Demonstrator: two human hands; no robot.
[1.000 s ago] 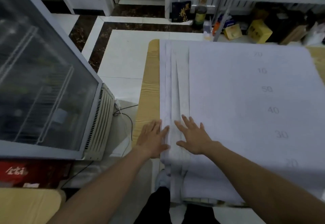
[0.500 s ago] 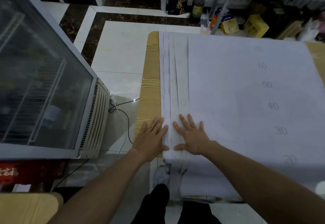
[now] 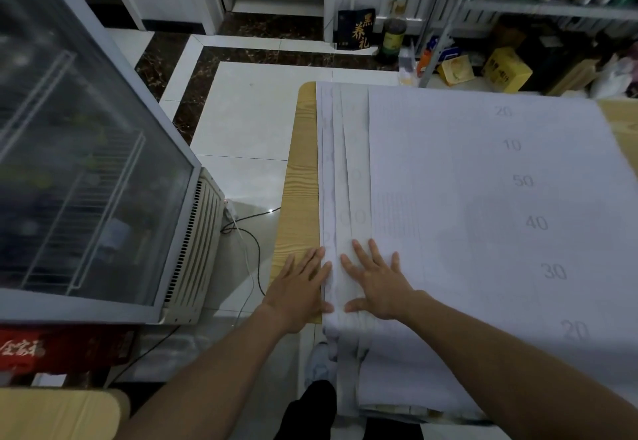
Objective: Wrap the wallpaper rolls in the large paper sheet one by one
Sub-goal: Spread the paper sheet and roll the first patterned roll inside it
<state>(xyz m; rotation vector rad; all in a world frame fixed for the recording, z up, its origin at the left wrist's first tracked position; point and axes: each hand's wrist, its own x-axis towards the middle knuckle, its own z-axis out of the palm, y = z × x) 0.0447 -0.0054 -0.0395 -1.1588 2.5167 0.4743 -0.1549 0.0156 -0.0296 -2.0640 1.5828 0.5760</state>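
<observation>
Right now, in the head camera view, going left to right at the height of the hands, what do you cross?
glass-door cooler → floor cable → bare wooden edge of the table → left hand → right hand → large paper sheet, out past its printed 30.

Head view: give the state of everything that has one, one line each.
Paper: spread over the table, left side folded in long strips, near end hanging off.
Left hand: open, flat across the paper's left edge.
Right hand: open, flat on the folded strips.
Bottle: upright on the floor.
</observation>
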